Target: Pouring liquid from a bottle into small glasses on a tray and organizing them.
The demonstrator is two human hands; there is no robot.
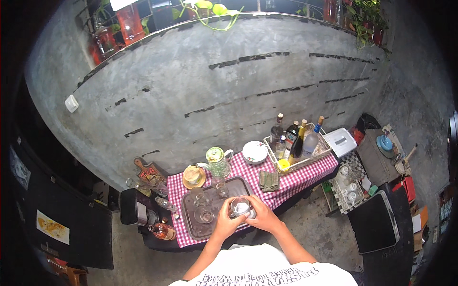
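Note:
A clear drinking glass (240, 206) is held between my two hands over the right front part of a dark serving tray (238, 187). My left hand (226, 221) wraps its left side. My right hand (261, 214) grips it from the right, and the thumbs come close together at the near side. Three more clear glasses stand on the tray: a stemmed-looking glass (219, 186) at the back, a second glass (197, 195) left of it, and a third glass (204, 215) near my left hand. Beyond my right hand lies a folded green cloth (269, 181) on the red-and-white checked tablecloth (305, 177).
Behind the tray are a lidded cup on a saucer (193, 177), a floral teapot (218, 162) and a white bowl (255, 152). A white basket (305, 164) at the right holds several bottles. An amber bottle (163, 231) stands at the left edge. A grey wall (191, 81) rises behind.

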